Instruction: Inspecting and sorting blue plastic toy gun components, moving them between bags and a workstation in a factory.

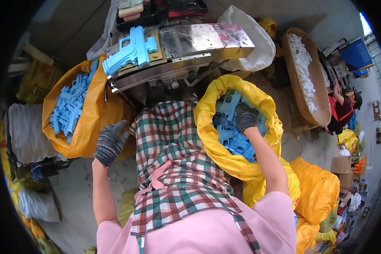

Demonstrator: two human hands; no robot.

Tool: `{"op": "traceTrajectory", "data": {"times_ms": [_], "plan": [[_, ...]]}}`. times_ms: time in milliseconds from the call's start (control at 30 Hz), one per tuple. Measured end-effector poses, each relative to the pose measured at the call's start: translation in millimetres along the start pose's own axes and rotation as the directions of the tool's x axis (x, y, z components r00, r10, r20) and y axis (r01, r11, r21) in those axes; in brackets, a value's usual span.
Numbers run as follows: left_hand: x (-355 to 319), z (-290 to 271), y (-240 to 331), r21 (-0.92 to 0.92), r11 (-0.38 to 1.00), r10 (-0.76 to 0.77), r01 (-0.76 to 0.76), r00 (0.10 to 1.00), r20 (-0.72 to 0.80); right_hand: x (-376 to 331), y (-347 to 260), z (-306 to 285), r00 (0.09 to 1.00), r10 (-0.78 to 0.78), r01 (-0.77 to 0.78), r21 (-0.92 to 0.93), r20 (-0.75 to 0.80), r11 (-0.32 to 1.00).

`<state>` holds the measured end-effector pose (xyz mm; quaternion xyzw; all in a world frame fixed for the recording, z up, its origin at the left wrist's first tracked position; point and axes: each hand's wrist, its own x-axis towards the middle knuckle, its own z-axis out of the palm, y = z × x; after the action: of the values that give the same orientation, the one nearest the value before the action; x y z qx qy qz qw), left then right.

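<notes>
Among light-blue plastic pistol-shaped pieces (pixel 233 140) in a round yellow plastic sack (pixel 205 122), the grey-gloved right hand (pixel 246 118) is sunk, apparently for picking or depositing; its grip cannot be told; the grey-gloved left hand (pixel 111 144) is held loosely open, seemingly empty; clean withdrawal seems called for next

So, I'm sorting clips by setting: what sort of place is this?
Probably a factory workshop: a metal workbench bears a blue gun-shaped piece, an open yellow sack holds many more, and bulging yellow bags are stacked nearby.
</notes>
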<state>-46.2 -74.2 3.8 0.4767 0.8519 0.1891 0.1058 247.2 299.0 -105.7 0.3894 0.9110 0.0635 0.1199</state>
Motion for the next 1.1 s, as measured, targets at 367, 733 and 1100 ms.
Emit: {"op": "traceTrajectory", "data": {"times_ms": [367, 733, 1100], "plan": [[-14, 17, 2, -0.229, 0.973, 0.007, -0.003, 1.0, 0.02, -37, 12, -98, 0.99, -0.142, 0.126, 0.442, 0.003, 0.888], [16, 72, 90, -0.936, -0.029, 0.085, 0.35, 0.934, 0.347, -106, -81, -162, 0.747, -0.441, 0.665, 0.577, -0.498, 0.474], [52, 10, 60, -0.104, 0.961, 0.094, -0.258, 0.654, -0.751, -84, -76, -185, 0.733, -0.223, 0.675, 0.644, -0.643, 0.359]]}}
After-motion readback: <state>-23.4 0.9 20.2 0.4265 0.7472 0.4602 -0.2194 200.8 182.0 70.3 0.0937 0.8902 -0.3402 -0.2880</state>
